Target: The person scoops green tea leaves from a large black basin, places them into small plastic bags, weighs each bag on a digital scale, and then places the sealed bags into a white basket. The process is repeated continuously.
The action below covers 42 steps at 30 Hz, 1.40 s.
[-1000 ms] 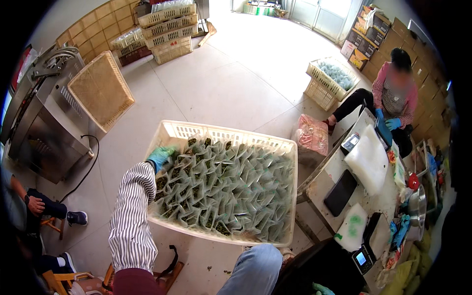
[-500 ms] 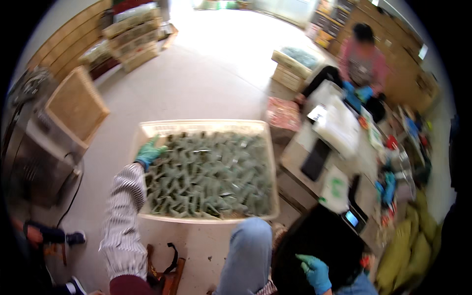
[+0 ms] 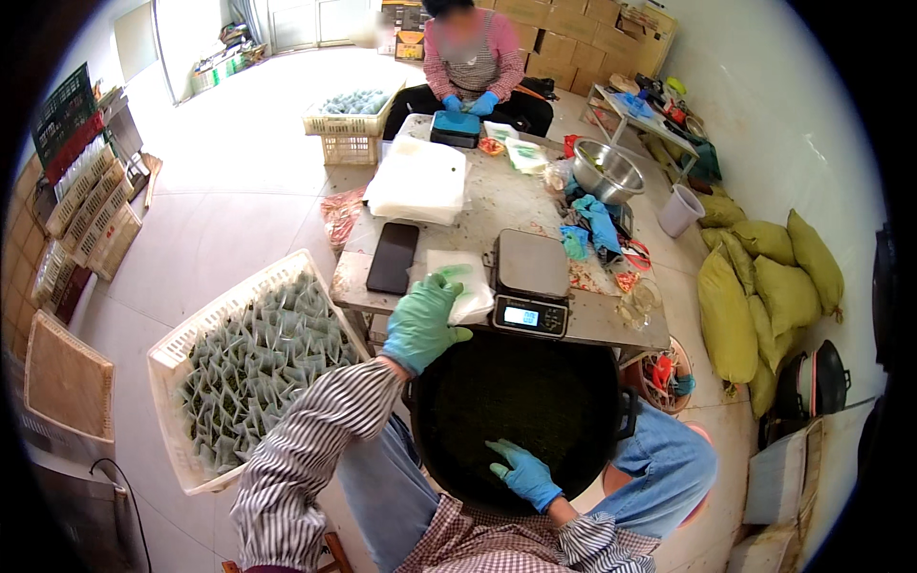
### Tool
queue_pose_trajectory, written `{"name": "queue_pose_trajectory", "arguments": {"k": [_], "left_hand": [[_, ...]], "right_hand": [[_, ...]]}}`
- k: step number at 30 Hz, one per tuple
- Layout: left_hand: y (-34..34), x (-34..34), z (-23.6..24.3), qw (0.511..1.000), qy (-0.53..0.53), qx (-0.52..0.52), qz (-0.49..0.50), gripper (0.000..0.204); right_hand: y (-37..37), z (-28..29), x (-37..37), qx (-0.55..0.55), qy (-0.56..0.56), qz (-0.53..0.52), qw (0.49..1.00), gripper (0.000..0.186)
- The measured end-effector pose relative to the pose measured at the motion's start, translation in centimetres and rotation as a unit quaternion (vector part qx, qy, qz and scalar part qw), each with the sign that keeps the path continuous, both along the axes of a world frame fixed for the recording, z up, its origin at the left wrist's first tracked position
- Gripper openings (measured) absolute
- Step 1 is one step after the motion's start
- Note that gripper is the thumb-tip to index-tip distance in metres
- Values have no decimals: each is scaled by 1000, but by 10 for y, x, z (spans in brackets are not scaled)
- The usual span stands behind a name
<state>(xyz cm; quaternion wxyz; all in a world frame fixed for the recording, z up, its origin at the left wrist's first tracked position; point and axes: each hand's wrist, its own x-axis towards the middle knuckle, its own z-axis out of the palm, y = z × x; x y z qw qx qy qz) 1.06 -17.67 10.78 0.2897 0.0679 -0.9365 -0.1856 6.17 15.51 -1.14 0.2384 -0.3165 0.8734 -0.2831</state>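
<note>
My left hand (image 3: 425, 325), in a green-blue glove, reaches over the table's near edge. Its fingertips are at a small pile of clear plastic bags (image 3: 460, 277) with green print; whether they touch it I cannot tell. The thumb stands apart and nothing shows in the hand. Between my knees is a wide black pan (image 3: 611, 368) holding dark green loose material (image 3: 516, 401). My right hand (image 3: 525, 477), gloved in blue, hovers at or rests on that material near the pan's close side, fingers spread. A digital scale (image 3: 531, 265) with a lit display stands just beyond the pan, its plate bare.
Left of me, a cream crate (image 3: 164, 382) holds many filled bags standing upright. On the table (image 3: 487, 215) lie a black phone (image 3: 393, 258), a thick stack of clear bags (image 3: 417, 180) and a metal bowl (image 3: 607, 172). Across it sits a co-worker (image 3: 473, 57). Yellow-green sacks (image 3: 764, 277) lean right.
The view has swung to the right. My left hand has gone from the crate's left side to the bag pile on the table. My right hand remains over the pan.
</note>
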Motion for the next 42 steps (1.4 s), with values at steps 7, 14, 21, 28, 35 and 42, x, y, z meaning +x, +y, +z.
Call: {"name": "queue_pose_trajectory", "arguments": {"k": [7,14,21,28,35,42], "left_hand": [[-4,-49,-55,993,-80,84,-2,15],[56,-6,-28,945,-64,308,-86,9],[154,73,-81,755,-174,631,-36,19],[153,98,-108,776,-36,628,46,25],[202,100,-121,822,-62,563,-53,18],[207,117,-116,816,-23,577,0,17]], "right_hand": [[42,5,-4,41,-118,-18,992,40],[7,27,-57,-152,101,-81,980,43],[-72,63,-196,-129,442,-95,883,57],[-9,38,-62,-99,142,-54,983,37],[-7,8,-4,-235,-106,-233,938,39],[-5,-10,2,-246,-208,-293,900,37]]}}
